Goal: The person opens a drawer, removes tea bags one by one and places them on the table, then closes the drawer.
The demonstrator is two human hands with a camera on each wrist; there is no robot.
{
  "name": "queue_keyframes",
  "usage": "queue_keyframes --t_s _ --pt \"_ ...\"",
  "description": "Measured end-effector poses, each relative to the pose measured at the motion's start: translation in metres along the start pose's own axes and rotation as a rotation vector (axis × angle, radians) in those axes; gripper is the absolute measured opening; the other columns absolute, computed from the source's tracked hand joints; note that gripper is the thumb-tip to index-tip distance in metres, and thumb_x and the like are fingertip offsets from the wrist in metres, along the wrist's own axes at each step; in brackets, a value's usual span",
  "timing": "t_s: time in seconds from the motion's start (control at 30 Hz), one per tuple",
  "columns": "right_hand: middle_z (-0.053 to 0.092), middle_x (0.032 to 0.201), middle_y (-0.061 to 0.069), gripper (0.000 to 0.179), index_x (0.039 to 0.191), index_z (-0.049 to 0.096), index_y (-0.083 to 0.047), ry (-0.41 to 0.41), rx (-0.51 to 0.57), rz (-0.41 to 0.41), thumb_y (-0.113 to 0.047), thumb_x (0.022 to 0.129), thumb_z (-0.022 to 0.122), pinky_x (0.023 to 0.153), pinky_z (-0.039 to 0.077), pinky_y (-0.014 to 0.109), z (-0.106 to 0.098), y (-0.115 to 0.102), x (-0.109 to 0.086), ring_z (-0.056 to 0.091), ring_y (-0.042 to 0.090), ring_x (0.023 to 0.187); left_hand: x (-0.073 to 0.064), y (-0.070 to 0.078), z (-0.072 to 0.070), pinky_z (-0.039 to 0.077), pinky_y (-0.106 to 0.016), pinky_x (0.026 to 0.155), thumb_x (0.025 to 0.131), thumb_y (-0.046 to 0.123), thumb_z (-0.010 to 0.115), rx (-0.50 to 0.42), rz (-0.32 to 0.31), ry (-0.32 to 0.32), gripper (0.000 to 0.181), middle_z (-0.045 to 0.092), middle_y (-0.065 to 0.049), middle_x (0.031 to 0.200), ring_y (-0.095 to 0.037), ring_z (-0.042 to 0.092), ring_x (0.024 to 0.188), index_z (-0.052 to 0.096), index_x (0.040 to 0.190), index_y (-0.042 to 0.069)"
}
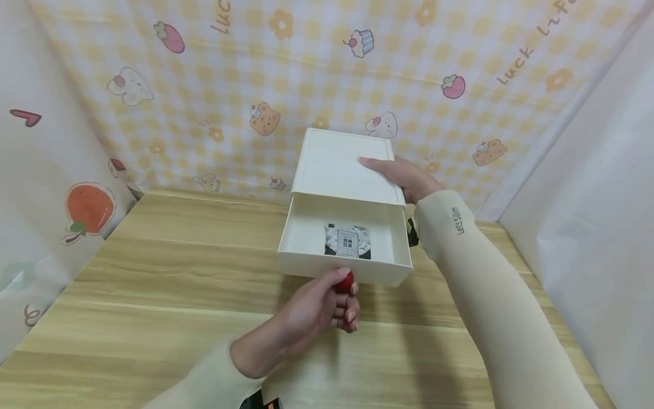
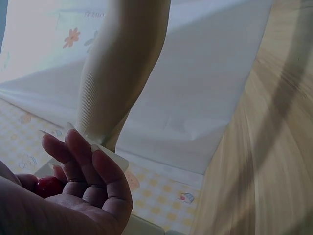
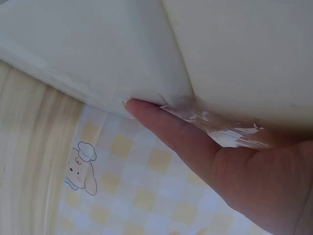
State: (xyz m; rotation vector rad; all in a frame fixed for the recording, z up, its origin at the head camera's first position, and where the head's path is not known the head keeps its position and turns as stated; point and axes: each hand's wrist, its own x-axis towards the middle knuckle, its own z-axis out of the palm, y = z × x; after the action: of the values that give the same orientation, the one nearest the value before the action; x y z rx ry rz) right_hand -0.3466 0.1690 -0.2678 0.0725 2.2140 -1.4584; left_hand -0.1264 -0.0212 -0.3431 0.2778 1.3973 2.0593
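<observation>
A white drawer box (image 1: 339,165) is tilted in the head view, its drawer (image 1: 301,263) pulled partly out toward me. Inside the drawer lies a black-and-white printed packet (image 1: 348,241). My left hand (image 1: 314,309) pinches the round red knob (image 1: 345,282) on the drawer front, thumb on top; the knob (image 2: 49,186) shows beside the curled fingers in the left wrist view. My right hand (image 1: 411,179) grips the box's right side, its thumb on the top panel. In the right wrist view the thumb (image 3: 171,132) lies along the white surface, near clear tape (image 3: 230,129); the other fingers are mostly hidden.
Below the box is a wood-grain table (image 1: 153,284). A yellow checked cloth (image 1: 230,102) with cartoon prints hangs behind it. White sheets stand at the left (image 1: 46,170) and right (image 1: 587,187). Dark wrist straps show at both sleeves.
</observation>
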Motion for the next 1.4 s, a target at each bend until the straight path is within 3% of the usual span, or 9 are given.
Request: queue_keyframes --t_s 0.4,0.6,0.7,0.77,0.87,1.03,1.17,1.27,1.4 --pt "0.07 0.103 0.005 0.076 0.152 0.029 -0.02 0.001 0.003 -0.004 -0.058 0.095 0.061 0.075 0.063 0.043 0.002 -0.001 0.0 0.076 0.018 0.077 -0.011 -0.006 0.002 0.05 -0.029 0.075 0.108 0.043 0.028 -0.014 0.009 -0.016 0.038 0.053 0.002 0.072 -0.013 0.058 0.07 0.046 0.1 0.01" --pt "0.07 0.097 0.003 0.071 0.15 0.03 -0.017 -0.02 0.016 -0.032 -0.055 0.097 0.06 0.071 0.063 0.04 0.0 0.0 0.0 0.075 0.016 0.073 -0.013 -0.009 -0.002 0.049 -0.029 0.075 0.106 0.058 0.022 -0.021 -0.028 -0.068 0.061 0.059 0.003 0.074 -0.013 0.06 0.071 0.05 0.116 0.004" --pt "0.07 0.098 0.004 0.071 0.15 0.031 -0.017 -0.017 0.011 -0.035 -0.054 0.097 0.059 0.071 0.063 0.041 0.0 0.0 0.0 0.075 0.017 0.073 -0.019 -0.007 -0.004 0.052 -0.029 0.077 0.105 0.062 0.021 0.04 -0.051 -0.093 0.07 0.061 0.002 0.075 -0.013 0.062 0.072 0.05 0.122 0.0" --pt "0.07 0.101 0.006 0.072 0.152 0.029 -0.018 -0.019 0.005 -0.033 -0.055 0.097 0.059 0.073 0.063 0.042 0.0 0.0 0.0 0.075 0.018 0.075 -0.025 -0.003 -0.004 0.053 -0.028 0.075 0.106 0.059 0.023 0.147 -0.05 -0.088 0.069 0.062 0.0 0.075 -0.013 0.063 0.072 0.054 0.118 -0.002" --pt "0.069 0.103 0.007 0.072 0.152 0.03 -0.019 -0.017 0.003 -0.038 -0.055 0.097 0.059 0.075 0.063 0.043 0.0 0.0 0.0 0.076 0.019 0.077 -0.037 0.01 -0.003 0.054 -0.026 0.07 0.109 0.048 0.03 0.422 0.037 -0.052 0.055 0.063 0.0 0.075 -0.013 0.064 0.071 0.062 0.107 0.003" --pt "0.07 0.099 0.005 0.068 0.149 0.033 -0.017 -0.013 0.0 -0.056 -0.054 0.097 0.059 0.072 0.063 0.042 -0.001 -0.001 -0.002 0.075 0.018 0.074 -0.056 0.048 0.005 0.049 -0.022 0.06 0.107 0.036 0.048 0.994 0.393 0.141 0.025 0.061 0.011 0.076 -0.004 0.055 0.066 0.066 0.096 0.022" --pt "0.069 0.099 0.006 0.066 0.147 0.034 -0.018 -0.025 0.022 -0.051 -0.053 0.098 0.059 0.073 0.063 0.042 -0.001 0.0 -0.001 0.075 0.019 0.075 -0.058 0.079 0.01 0.049 -0.02 0.06 0.102 0.023 0.061 1.214 0.613 0.263 0.01 0.06 0.014 0.08 -0.001 0.051 0.067 0.068 0.096 0.02" --pt "0.069 0.1 0.006 0.065 0.147 0.034 -0.018 -0.031 0.034 -0.048 -0.052 0.098 0.059 0.074 0.063 0.043 0.0 0.001 -0.001 0.075 0.02 0.076 -0.053 0.096 0.009 0.051 -0.021 0.064 0.1 0.021 0.064 1.241 0.603 0.265 0.007 0.065 0.012 0.082 -0.002 0.055 0.073 0.069 0.097 0.018" --pt "0.068 0.1 0.006 0.065 0.148 0.035 -0.017 -0.02 0.026 -0.053 -0.052 0.098 0.059 0.073 0.063 0.042 0.002 0.0 -0.002 0.075 0.019 0.075 -0.038 0.113 0.002 0.053 -0.026 0.071 0.098 0.024 0.067 1.289 0.452 0.233 0.007 0.07 0.01 0.087 -0.005 0.061 0.08 0.071 0.099 0.018"
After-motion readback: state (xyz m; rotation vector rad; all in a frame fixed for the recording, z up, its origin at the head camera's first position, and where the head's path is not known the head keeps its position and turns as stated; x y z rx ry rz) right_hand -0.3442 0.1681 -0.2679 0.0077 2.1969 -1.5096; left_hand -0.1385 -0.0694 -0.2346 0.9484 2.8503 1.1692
